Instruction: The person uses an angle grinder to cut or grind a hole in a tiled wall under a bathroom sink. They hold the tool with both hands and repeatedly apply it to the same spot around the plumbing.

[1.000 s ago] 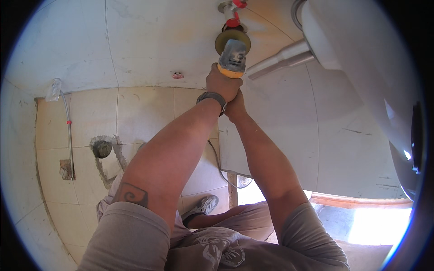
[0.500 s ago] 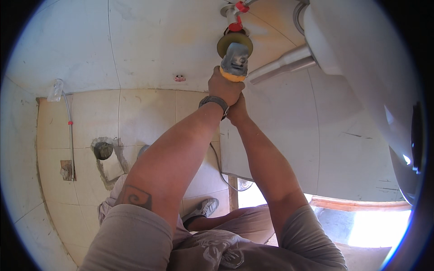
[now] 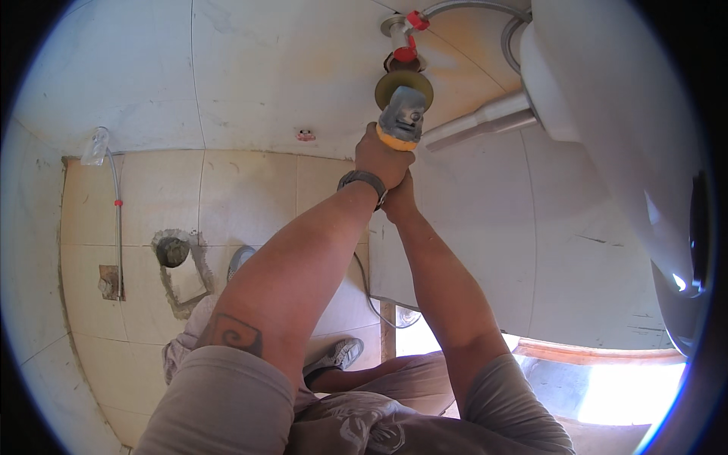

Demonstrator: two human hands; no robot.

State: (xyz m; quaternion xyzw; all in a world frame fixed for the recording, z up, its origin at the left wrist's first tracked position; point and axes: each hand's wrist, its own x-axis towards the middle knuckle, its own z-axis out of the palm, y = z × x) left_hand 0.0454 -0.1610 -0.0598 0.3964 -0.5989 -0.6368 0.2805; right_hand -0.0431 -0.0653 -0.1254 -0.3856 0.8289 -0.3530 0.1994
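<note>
Both my hands hold an angle grinder (image 3: 403, 115) with a grey head and a yellow body. My left hand (image 3: 379, 158), a dark watch on its wrist, is closed around the body just behind the head. Behind it, my right hand (image 3: 400, 199) grips the rear part; its fingers are mostly hidden. The round yellowish disc (image 3: 388, 88) sits just below a rough hole (image 3: 406, 65) in the tiled wall. Above the hole juts a metal valve (image 3: 400, 34) with red handles. Whether the disc touches the wall I cannot tell.
A white basin (image 3: 561, 83) fills the right side, with a metal drain pipe (image 3: 485, 120) slanting toward the grinder. A braided hose (image 3: 474, 6) runs from the valve. The grinder's cord (image 3: 365, 280) hangs below my hands. On the left are a floor hole (image 3: 173, 252) and a thin hose (image 3: 118, 235).
The whole view has shifted slightly, so the valve and wall appear lower and further right. The grinder disc sits a little further below the wall hole, and more of the hole shows.
</note>
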